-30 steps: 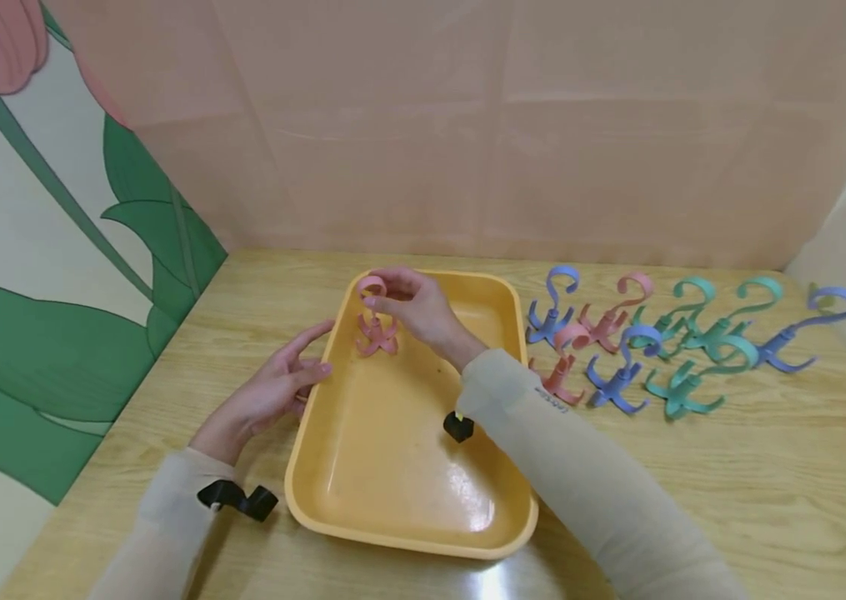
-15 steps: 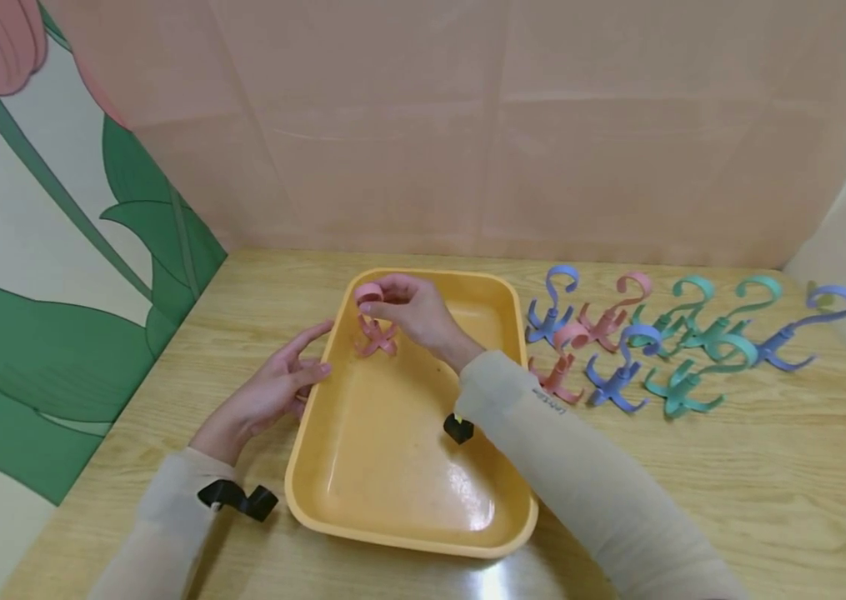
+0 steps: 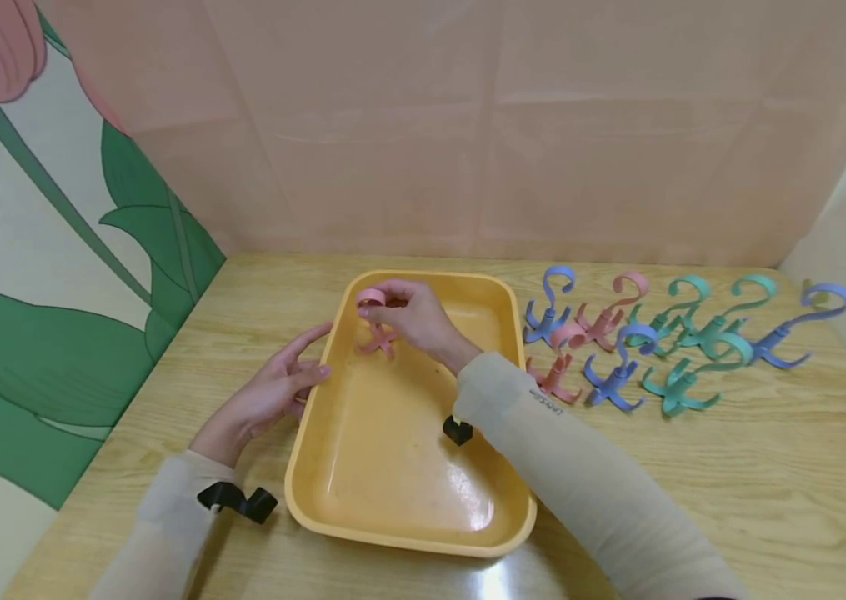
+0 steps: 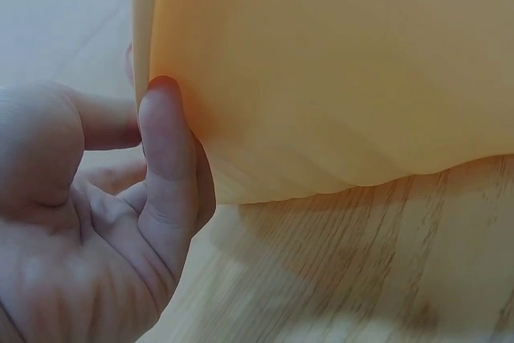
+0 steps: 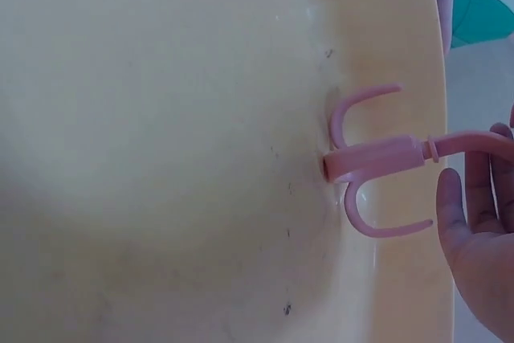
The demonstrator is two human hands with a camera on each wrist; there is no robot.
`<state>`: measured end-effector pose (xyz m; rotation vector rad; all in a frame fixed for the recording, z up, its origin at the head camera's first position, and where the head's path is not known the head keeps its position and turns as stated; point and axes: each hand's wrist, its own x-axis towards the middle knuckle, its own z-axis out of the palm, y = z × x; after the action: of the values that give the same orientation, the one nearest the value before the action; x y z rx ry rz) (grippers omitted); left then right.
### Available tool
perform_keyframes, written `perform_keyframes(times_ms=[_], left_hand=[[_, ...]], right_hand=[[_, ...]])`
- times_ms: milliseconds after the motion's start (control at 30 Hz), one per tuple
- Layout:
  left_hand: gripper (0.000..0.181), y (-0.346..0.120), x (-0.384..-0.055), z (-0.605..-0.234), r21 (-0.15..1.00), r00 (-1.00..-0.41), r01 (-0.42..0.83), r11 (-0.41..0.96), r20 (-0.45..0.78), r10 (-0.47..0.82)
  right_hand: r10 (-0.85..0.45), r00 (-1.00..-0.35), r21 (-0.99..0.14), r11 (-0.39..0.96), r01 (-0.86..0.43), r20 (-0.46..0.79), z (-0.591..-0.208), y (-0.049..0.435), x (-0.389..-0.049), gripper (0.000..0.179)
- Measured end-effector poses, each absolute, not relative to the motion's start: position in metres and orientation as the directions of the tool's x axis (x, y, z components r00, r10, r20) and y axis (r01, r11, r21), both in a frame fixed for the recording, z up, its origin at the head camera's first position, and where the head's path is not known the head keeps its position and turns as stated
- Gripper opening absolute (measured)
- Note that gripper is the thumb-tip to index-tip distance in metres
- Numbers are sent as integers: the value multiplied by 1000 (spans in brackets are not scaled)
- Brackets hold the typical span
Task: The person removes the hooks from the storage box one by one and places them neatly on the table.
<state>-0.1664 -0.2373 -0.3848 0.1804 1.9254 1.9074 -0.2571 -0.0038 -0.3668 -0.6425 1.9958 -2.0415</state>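
A pink four-pronged hanging hook (image 3: pixel 380 340) stands prongs down near the far left corner of the yellow tray (image 3: pixel 411 542). My right hand (image 3: pixel 423 318) pinches the curved top of this hook and hides part of its stem. In the right wrist view the hook's shaft (image 5: pixel 377 158) and two curved prongs show against the tray, close to its wall. My left hand (image 3: pixel 265 400) holds the tray's left side, thumb at the rim and other fingers along the outer wall. The left wrist view shows the fingers (image 4: pixel 167 134) against that wall.
To the tray's right stand several similar hooks, among them a blue hook (image 3: pixel 613 383), a green hook (image 3: pixel 681 385) and a pink hook (image 3: pixel 556 377). They crowd close together on the wooden table (image 3: pixel 753 492). A draped pink cloth (image 3: pixel 483 150) rises behind.
My right hand has come slightly nearer, and the pink hook's curl has turned and tilted towards me. Its prongs are now more hidden. The left hand keeps its place on the tray.
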Motion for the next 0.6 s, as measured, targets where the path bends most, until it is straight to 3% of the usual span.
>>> perform_keyframes(times_ms=[600], left_hand=[[68, -236, -166, -383, 978, -904, -201, 51, -205, 374]], right_hand=[[-339, -918, -978, -42, -204, 206, -364, -2, -257, 16]])
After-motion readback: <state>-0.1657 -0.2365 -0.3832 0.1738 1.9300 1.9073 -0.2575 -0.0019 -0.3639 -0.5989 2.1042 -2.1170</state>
